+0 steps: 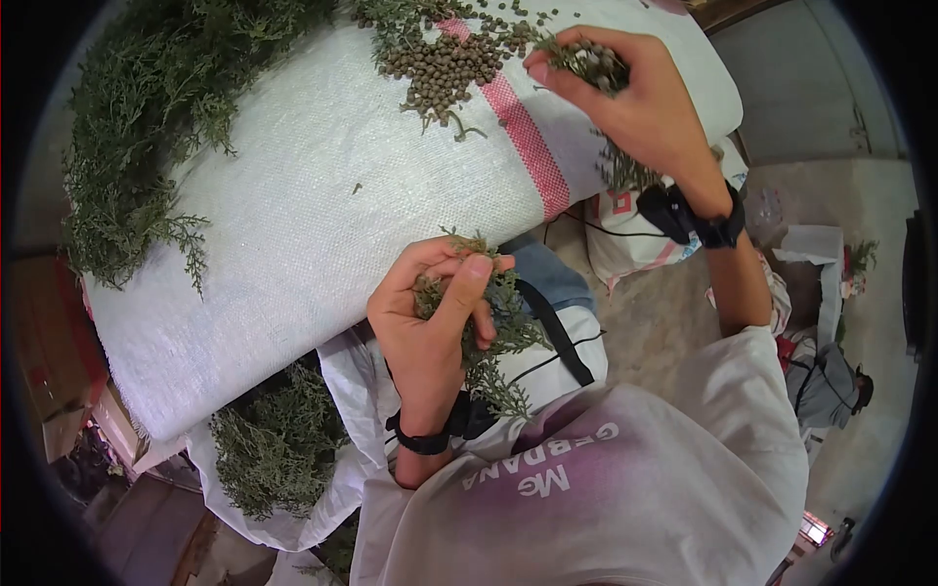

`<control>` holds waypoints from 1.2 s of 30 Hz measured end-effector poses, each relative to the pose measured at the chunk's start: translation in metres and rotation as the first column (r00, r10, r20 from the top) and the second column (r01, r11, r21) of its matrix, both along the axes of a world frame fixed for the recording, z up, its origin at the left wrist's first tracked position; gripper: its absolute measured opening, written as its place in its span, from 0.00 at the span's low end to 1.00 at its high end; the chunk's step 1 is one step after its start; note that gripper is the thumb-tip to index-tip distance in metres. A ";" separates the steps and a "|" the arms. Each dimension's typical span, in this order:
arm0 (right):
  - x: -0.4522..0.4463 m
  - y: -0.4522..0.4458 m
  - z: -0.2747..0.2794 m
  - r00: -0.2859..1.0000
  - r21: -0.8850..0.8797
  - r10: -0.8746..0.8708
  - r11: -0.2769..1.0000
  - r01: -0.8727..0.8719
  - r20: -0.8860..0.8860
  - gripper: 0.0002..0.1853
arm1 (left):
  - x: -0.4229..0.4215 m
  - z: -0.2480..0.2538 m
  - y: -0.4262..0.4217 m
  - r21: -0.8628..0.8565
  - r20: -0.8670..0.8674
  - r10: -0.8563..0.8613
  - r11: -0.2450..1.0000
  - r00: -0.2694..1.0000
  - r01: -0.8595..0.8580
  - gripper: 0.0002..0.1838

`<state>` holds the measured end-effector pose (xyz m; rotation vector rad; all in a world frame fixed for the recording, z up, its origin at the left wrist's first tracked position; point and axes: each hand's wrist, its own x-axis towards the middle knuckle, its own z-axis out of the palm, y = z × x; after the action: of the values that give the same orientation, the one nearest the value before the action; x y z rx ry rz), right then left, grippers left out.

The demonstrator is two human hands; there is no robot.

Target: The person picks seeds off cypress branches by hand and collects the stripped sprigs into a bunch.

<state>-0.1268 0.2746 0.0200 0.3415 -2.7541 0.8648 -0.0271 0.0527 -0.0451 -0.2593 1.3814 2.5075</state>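
Observation:
My left hand (425, 317) is closed on a green leafy sprig (508, 322), near the front edge of the white woven sack (322, 195); the sprig hangs down past my wrist. Farther up and to the right, my right hand (635, 98) curls round another sprig with small round seed cones (591, 63), above the sack's right part. A pile of brownish round cones (449, 73) lies on the sack beside its pink stripe (523, 137).
A large heap of green branches (147, 127) covers the sack's left side. Below hangs an open white bag (283, 527) with more greenery (278, 439). Cardboard boxes (59, 352) stand at far left. Under my right arm are another sack (625, 254) and a black cable (606, 231).

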 end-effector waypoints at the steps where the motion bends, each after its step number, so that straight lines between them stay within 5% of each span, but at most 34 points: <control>1: 0.008 -0.001 -0.002 0.998 -0.142 0.039 0.989 -0.032 0.046 0.11 | 0.000 0.002 0.001 0.022 0.018 -0.042 0.999 0.999 0.041 0.09; 3: 0.029 -0.007 0.000 0.993 -0.287 0.081 0.957 -0.053 0.089 0.10 | 0.001 0.007 0.003 0.041 0.038 -0.086 0.996 0.996 0.084 0.10; 6: 0.062 -0.026 0.014 0.813 -0.591 0.206 0.782 0.198 0.545 0.09 | 0.002 0.017 0.008 -0.051 0.029 -0.134 0.989 0.991 0.135 0.10; 22: 0.106 -0.049 -0.024 0.786 -0.840 0.340 0.380 0.388 0.517 0.11 | 0.013 0.006 0.018 -0.091 -0.207 0.051 0.993 0.977 -0.072 0.03; 36: 0.111 -0.065 -0.034 0.851 -0.842 0.263 0.440 0.314 0.454 0.07 | 0.015 0.004 0.014 -0.234 -0.305 0.105 0.955 0.947 -0.181 0.04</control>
<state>-0.0155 0.2096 -0.0142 -0.2129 -2.1213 2.5621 -0.0124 0.0665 -0.0415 -0.0429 1.8753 2.5559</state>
